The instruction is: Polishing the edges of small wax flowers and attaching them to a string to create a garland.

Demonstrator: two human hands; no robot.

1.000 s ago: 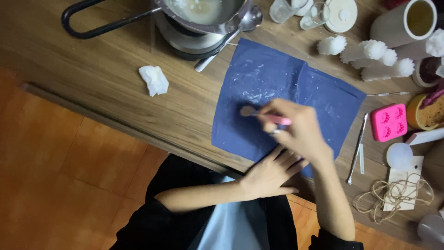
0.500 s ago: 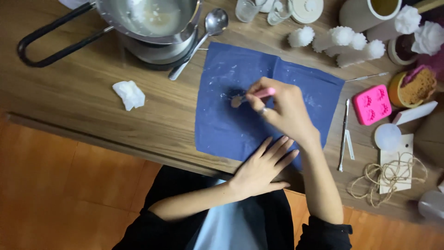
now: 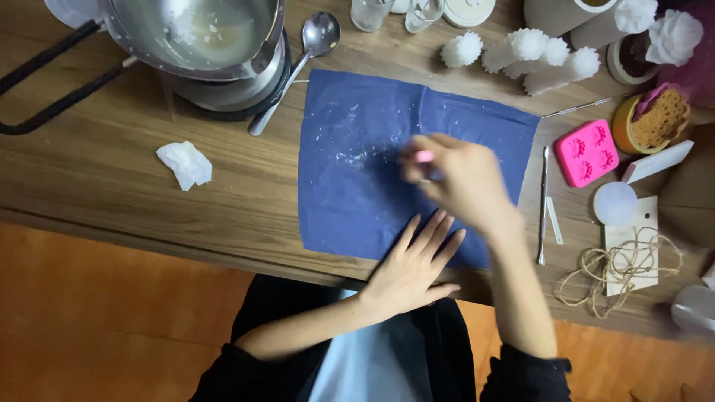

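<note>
A dark blue cloth lies flat on the wooden table, dusted with white flakes. My left hand rests palm down on the cloth's near edge, fingers spread. Over the middle of the cloth my right hand is blurred with motion and closed around a small pink-handled tool. The tool's working end is hidden by the blur.
A metal pot with white residue sits on a burner at the back left, a spoon beside it. A crumpled tissue lies left. White moulded shapes, a pink mould, thin metal tools and twine are at the right.
My right hand has swept a short way across the cloth with the pink tool. My left hand stays pressed on the cloth's near edge. The camera has shifted a little.
</note>
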